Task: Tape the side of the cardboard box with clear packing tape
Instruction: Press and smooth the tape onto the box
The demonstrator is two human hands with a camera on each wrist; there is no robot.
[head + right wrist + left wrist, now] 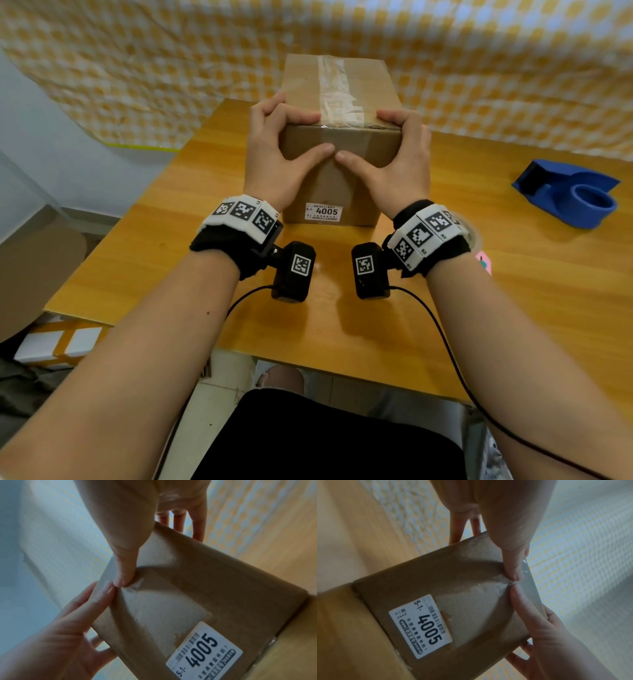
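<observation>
A cardboard box [339, 137] stood on a wooden table [479, 274], its near side carrying a white label [322, 212] that read 4005. Both hands were wrapped over the box's top near edge. The left hand [277, 154] and right hand [400, 161] each curled fingers onto the top face while the thumbs lay flat on the near side, tips almost meeting at the middle. A strip of clear packing tape [337, 92] ran along the top and folded over that edge; the thumbs appeared to be smoothing its end down. This looked like the pressing stage of taping. The next move probably called for firm, even rubbing outward to seat the tape. A blue tape dispenser [568, 195] sat well apart to the right.
</observation>
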